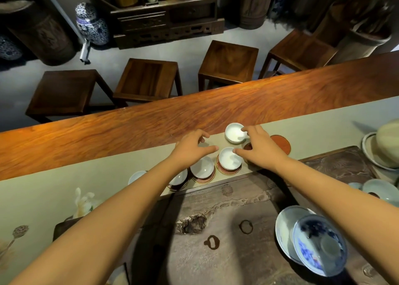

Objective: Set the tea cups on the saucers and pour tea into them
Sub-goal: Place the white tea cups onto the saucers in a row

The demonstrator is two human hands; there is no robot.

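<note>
Tea cup (235, 132) pinched at rim by right hand (258, 147) fingers; left hand (191, 149) fingers apart, empty. Best lowered level, centred on bare saucer (280, 143).

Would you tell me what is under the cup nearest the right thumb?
A red saucer with a gold rim sits under that cup. Only its near edge shows; the cup covers the rest.

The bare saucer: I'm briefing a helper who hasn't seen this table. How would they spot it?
Follow the pale runner along the wooden table to the row of white cups. Just right of the right hand lies a flat reddish disc, the bare saucer. Unlike its neighbours, no cup sits on it.
</note>
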